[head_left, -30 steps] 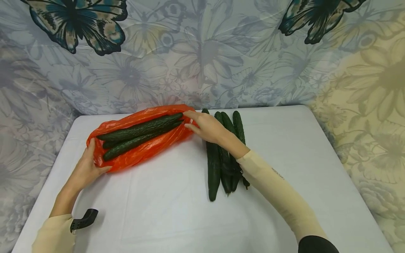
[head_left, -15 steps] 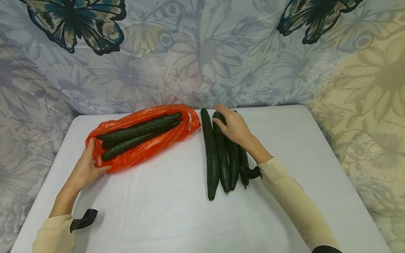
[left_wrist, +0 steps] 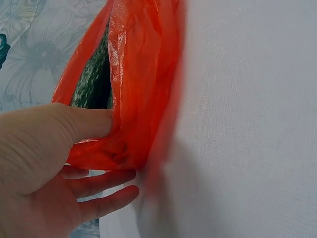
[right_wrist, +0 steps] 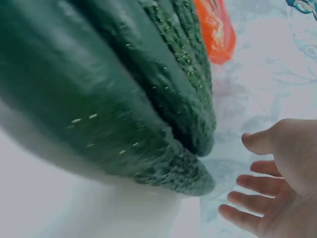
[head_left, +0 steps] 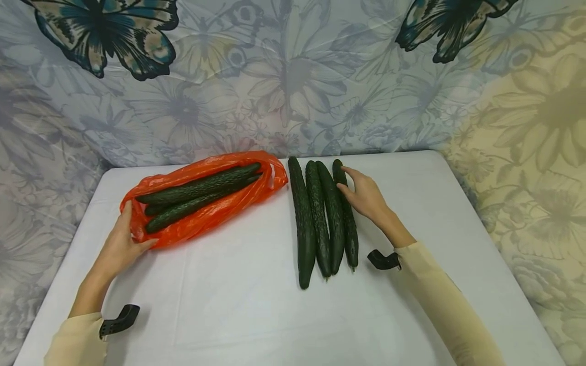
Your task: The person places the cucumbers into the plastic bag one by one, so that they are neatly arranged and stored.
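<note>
At frame left, the left hand (head_left: pixel 120 246) pinches the wrinkled orange-red plastic bag (head_left: pixel 201 223); right of centre, the right hand (head_left: pixel 366 198), fingers loose and gripping nothing, is beside the rightmost long, dark-green, bumpy cucumber (head_left: pixel 350 229), probably best grasped round its middle

The head view faces down over the table (head_left: pixel 229 305); both closer wrist views share the bag (left_wrist: pixel 141 69).
</note>
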Available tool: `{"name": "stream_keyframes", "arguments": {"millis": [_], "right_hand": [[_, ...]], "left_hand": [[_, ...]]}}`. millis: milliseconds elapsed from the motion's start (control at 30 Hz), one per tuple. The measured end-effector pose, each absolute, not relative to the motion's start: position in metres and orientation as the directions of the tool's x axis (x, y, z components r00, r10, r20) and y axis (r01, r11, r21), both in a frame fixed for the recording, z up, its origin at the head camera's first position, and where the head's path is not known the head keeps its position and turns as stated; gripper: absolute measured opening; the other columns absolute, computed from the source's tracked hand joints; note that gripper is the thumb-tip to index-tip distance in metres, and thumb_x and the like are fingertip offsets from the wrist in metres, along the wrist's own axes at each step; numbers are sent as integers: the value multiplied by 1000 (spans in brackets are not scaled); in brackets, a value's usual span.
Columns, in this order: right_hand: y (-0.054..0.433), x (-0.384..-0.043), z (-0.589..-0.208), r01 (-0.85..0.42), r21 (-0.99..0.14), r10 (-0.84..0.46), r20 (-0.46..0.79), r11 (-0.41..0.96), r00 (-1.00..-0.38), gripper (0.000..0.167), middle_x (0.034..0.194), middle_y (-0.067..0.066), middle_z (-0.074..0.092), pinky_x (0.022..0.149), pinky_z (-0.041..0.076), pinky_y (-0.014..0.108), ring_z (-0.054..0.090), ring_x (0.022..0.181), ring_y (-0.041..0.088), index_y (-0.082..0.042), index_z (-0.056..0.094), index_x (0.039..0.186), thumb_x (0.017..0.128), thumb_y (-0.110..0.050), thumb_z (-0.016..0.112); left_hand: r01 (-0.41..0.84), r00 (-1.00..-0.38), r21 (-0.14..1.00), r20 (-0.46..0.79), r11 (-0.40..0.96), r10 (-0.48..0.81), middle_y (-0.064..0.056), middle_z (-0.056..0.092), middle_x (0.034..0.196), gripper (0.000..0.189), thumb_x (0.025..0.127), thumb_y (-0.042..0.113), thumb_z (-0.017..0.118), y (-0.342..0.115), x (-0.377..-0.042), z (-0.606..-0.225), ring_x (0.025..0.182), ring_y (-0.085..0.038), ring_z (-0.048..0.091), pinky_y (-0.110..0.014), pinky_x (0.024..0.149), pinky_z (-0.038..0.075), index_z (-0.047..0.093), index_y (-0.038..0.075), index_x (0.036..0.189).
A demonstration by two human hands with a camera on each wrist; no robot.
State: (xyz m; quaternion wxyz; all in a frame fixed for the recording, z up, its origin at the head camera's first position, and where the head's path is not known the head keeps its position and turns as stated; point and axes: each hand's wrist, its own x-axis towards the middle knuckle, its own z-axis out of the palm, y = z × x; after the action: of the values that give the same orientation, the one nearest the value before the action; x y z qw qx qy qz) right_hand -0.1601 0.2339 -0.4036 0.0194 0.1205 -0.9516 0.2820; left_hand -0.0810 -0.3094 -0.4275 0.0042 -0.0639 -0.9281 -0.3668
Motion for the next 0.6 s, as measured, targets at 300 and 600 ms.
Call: {"name": "stream_keyframes", "arguments": {"millis": [300,600], "right_hand": [[242,-134,-414,-140,-558,-152,25,818,-988,58,137,30,51,78,54,53,63,103,43,6,39,146,99,-23,59],[247,-99,-410,-8,-660,-171,-184,751,-968,71,130,31,52,61,56,37,68,84,31,9,31,148,96,-25,65]], "left_hand": [[125,-991,694,61,709,115,-44,8,150,109,77,-9,76,-310,-78,-429,136,-61,13,-70,109,11,-4,-10,152],[109,-993,687,47,719,105,-43,7,152,108,79,-5,76,-312,-78,-431,137,-60,12,-69,109,12,-4,-10,152]]}}
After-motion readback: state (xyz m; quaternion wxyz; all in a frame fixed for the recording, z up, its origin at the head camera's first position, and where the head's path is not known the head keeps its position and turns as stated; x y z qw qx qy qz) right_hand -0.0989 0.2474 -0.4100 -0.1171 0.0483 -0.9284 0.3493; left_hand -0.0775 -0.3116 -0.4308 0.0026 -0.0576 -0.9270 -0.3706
